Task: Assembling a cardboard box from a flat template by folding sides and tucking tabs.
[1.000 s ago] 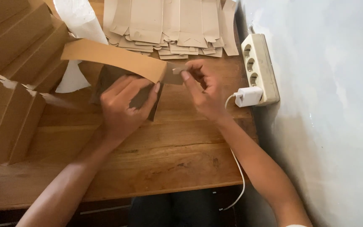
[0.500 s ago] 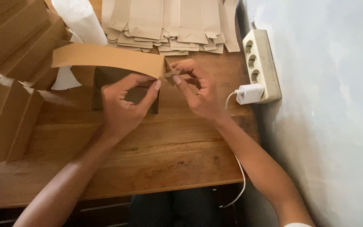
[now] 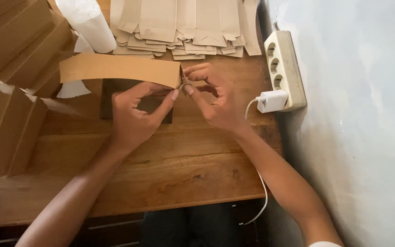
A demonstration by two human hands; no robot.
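Brown cardboard, a long folded box blank (image 3: 120, 68), is held above a wooden table (image 3: 174, 164) by two bare hands working at its right-hand end. A person's left hand (image 3: 136, 114) grasps the blank from below, thumb and forefinger stretched up to the lower edge near the corner. Just beside it, the right hand (image 3: 216, 100) pinches the small end flap (image 3: 184, 81) at that same corner between thumb and fingertips, the other fingers curled loosely. Both hands meet at the corner, fingertips almost touching.

Beyond the hands lies a fanned stack of flat box blanks (image 3: 184, 27), with a white paper roll (image 3: 90, 23) beyond the left hand. Left of the left hand, finished brown boxes (image 3: 10, 91) are piled up. To the right of the right hand, a cream power strip (image 3: 283, 59) rests along the table's edge by the pale wall, a white charger (image 3: 273, 100) plugged into it, its cable (image 3: 264, 196) trailing off the near edge.
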